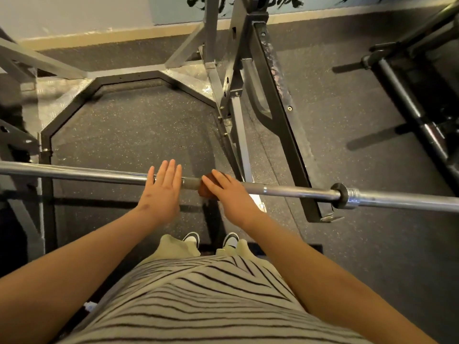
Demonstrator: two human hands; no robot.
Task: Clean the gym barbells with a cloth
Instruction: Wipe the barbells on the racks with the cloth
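Centrally, steel barbell shaft (74, 173) spans 9 to 3 o'clock. Left hand (161, 192) lies flat across it, fingers straight and together. Right hand (228, 194), just toward 3 o'clock, presses brown cloth (206, 190) onto the shaft, fingers nearly straight; thumb hidden.

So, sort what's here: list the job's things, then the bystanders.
Job: long silver steel barbell; brown cloth on it; right hand pressing the cloth; left hand flat on the bar.
Idle: grey steel rack frame; black machine at right.
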